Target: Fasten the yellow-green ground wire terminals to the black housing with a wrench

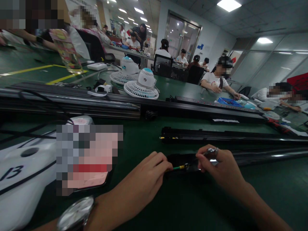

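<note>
The table top (134,138) is dark green all over. Far on the left, bright yellow lines (31,69) run across it. The long bars (216,136) lying on it are shiny black. The thin wire (179,167) at the end of the near bar is green with a bit of yellow. The little tool (211,150) just right of it is silver. The watch (75,215) at the near left is silver with a pale face. The big cover (14,179) on the left is white with black lines and a black 13. The two fans (143,85) far back are white with light blue tops. The tray (228,102) far on the right is blue.
</note>
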Motion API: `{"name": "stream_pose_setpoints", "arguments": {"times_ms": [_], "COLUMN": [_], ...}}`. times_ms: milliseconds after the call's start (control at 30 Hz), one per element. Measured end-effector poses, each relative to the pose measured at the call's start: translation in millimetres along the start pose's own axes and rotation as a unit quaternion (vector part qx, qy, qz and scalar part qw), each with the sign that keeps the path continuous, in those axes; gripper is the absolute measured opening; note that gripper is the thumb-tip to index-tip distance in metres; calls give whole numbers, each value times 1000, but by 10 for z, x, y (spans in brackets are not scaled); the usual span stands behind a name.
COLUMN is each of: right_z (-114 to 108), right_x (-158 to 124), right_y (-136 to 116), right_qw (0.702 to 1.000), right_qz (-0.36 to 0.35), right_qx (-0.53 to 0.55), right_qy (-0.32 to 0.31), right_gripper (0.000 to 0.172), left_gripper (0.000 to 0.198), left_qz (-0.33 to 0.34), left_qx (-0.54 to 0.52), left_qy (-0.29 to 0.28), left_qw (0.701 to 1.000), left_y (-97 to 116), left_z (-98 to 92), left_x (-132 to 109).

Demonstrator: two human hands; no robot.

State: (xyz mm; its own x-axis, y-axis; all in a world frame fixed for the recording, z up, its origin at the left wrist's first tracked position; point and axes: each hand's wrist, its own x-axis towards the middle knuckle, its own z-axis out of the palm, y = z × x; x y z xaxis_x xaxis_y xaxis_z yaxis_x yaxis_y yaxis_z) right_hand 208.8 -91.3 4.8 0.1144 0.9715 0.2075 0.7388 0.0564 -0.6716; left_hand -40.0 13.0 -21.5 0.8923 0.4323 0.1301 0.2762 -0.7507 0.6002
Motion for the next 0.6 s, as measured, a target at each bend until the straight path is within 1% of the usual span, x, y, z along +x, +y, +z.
{"name": "stream_pose_setpoints", "arguments": {"times_ms": [133, 200, 367, 600], "right_z": [19, 26, 14, 0], "right_x": [-8, -10, -2, 8], "right_y": [-30, -35, -25, 13], "right_qw": [999, 999, 999, 1000], "right_qz": [-32, -36, -19, 16], "right_qx": [-24, -28, -31, -14], "right_qy": [16, 15, 6, -16], "right_gripper": [11, 10, 8, 12], "left_gripper": [38, 37, 38, 38], "left_qz": [-3, 0, 4, 8], "left_qx": [7, 10, 15, 7], "left_qy": [-1, 3, 5, 6], "left_qw": [1000, 1000, 1000, 1000], "left_y": [35, 43, 32, 7], "left_z": [-14, -15, -8, 8], "left_x": [7, 7, 14, 14]}}
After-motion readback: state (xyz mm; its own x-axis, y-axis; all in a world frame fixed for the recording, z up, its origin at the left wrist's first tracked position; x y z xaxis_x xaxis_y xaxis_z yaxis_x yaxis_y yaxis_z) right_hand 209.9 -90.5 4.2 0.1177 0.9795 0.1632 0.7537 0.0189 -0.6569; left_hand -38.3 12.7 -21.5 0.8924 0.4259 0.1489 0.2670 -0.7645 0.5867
